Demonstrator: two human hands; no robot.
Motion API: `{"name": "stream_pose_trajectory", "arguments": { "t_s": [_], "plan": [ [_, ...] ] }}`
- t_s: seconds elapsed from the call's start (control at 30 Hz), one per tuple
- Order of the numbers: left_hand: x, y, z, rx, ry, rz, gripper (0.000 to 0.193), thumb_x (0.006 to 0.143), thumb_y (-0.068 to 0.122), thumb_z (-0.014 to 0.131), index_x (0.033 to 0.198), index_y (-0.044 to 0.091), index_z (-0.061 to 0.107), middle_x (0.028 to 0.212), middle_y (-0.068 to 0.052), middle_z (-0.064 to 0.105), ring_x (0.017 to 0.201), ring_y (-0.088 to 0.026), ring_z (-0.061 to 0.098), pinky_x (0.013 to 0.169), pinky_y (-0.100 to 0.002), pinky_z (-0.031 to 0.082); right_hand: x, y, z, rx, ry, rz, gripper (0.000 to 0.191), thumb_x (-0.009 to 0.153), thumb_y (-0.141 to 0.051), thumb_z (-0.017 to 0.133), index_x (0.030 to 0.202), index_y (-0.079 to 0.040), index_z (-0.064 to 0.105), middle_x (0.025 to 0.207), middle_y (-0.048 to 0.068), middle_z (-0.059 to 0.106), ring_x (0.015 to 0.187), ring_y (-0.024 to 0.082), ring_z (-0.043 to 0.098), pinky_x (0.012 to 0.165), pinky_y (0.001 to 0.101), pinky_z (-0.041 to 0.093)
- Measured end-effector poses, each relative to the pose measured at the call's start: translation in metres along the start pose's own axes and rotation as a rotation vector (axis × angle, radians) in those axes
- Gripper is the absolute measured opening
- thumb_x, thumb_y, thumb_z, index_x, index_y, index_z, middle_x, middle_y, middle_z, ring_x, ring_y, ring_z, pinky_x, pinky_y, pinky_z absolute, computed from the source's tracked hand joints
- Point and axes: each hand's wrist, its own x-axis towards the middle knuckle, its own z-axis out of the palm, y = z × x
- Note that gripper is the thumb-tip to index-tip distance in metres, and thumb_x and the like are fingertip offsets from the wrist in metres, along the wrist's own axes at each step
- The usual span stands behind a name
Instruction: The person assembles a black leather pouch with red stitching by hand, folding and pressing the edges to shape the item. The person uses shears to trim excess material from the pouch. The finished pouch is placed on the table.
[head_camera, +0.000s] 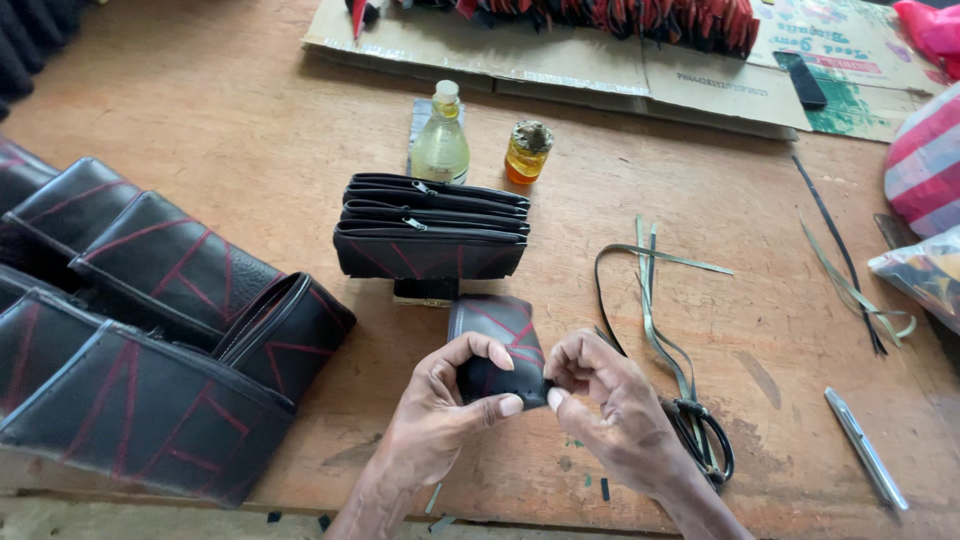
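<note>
My left hand (450, 410) grips a small black leather piece with red stitched lines (500, 335), thumb and fingers wrapped round its lower edge. My right hand (610, 405) pinches the piece's right lower corner with thumb and fingertips. Both hands hover over the wooden table (250, 140) near its front edge. Just behind the piece stands a stack of three black zip pouches with red lines (432, 232).
More black pouches (150, 330) lie overlapped at the left. A clear oil bottle (441, 140) and a small amber jar (527, 152) stand behind the stack. Scissors (705, 440) and thin strips (650, 290) lie to the right, a metal pen (866, 450) further right, cardboard (600, 60) at the back.
</note>
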Motion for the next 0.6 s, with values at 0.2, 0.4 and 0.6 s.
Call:
{"name": "stream_pose_trajectory", "arguments": {
  "t_s": [0.2,0.4,0.6],
  "plan": [
    [-0.002,-0.011,-0.007,-0.047,-0.018,0.025,0.03,0.085,-0.005,0.077,0.109,0.004,0.062,0.103,-0.004,0.066,0.094,-0.009,0.065,0.083,-0.026,0.056,-0.003,0.011,0.003,0.183,0.052,-0.053,0.042,0.085,-0.007,0.076,0.121,-0.001,0.056,0.104,0.007,0.057,0.099,0.015,0.059,0.088,0.032,0.054],
    [-0.026,-0.009,-0.007,0.415,-0.241,0.195,0.022,0.09,-0.014,0.076,0.096,0.006,0.067,0.1,-0.004,0.072,0.097,-0.012,0.069,0.086,-0.027,0.054,-0.003,0.022,0.007,0.923,-0.125,0.081,0.068,0.085,-0.033,0.078,0.137,-0.003,0.047,0.132,0.015,0.058,0.125,0.024,0.058,0.103,0.0383,0.05],
    [-0.043,0.025,0.017,0.64,-0.24,0.272,0.024,0.076,0.002,0.081,0.094,0.004,0.064,0.129,-0.013,0.058,0.133,-0.023,0.051,0.112,-0.039,0.034,0.005,0.011,0.001,0.18,0.09,0.194,0.083,0.075,-0.025,0.089,0.144,-0.005,0.047,0.131,0.017,0.063,0.123,0.029,0.065,0.103,0.0455,0.052]
  ]
}}
